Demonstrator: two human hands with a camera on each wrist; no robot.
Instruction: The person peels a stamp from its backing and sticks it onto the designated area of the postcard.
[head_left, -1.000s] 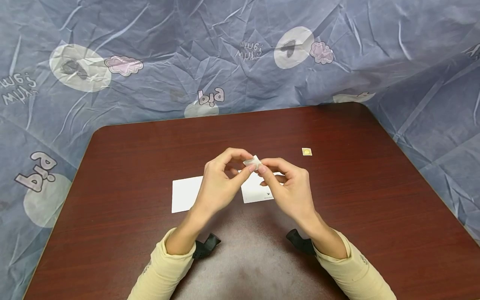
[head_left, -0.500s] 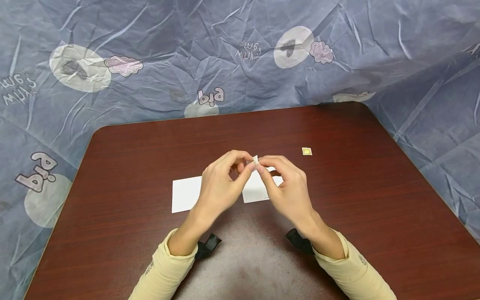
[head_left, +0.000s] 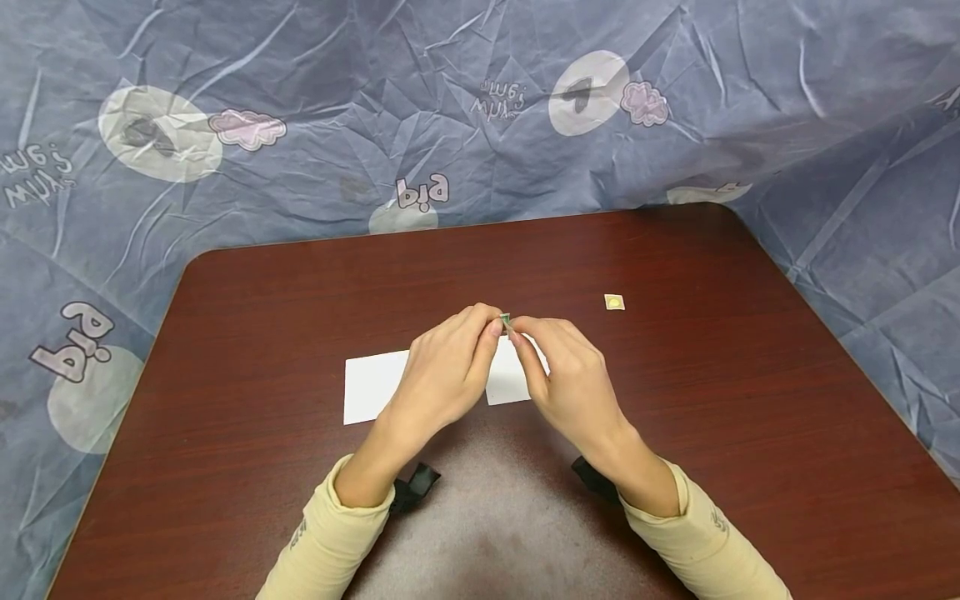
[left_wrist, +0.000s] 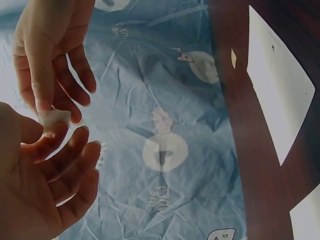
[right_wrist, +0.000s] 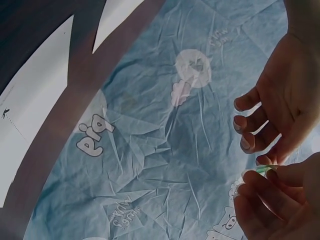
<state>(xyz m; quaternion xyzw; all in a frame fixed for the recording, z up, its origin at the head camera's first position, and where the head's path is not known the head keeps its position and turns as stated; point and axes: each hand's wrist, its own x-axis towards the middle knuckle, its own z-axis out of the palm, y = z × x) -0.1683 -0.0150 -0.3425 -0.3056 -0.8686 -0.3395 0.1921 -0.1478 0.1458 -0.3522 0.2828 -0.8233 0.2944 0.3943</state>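
Note:
Both hands meet above the middle of the table, fingertips close together. My left hand (head_left: pixel 446 367) pinches one side of a small paper square (head_left: pixel 506 319) between thumb and index finger. From the other side my right hand (head_left: pixel 573 379) pinches it the same way. The piece shows green in the head view and pale white in the left wrist view. A thin green sliver of it appears between the fingertips in the right wrist view. Most of it is hidden by the fingers. Below the hands lies a white card (head_left: pixel 507 379), partly covered by them.
A second white card (head_left: pixel 371 387) lies to the left, partly behind the left hand. Farther back on the right is a small square with a yellow round mark (head_left: pixel 614 302). A wrinkled blue printed cloth (head_left: pixel 480 125) hangs behind the dark red table (head_left: pixel 300 292).
The small square has turned from its white side to show green toward the head camera. Both hands have rolled inward and drawn closer together. The cards and the yellow-marked square have stayed put.

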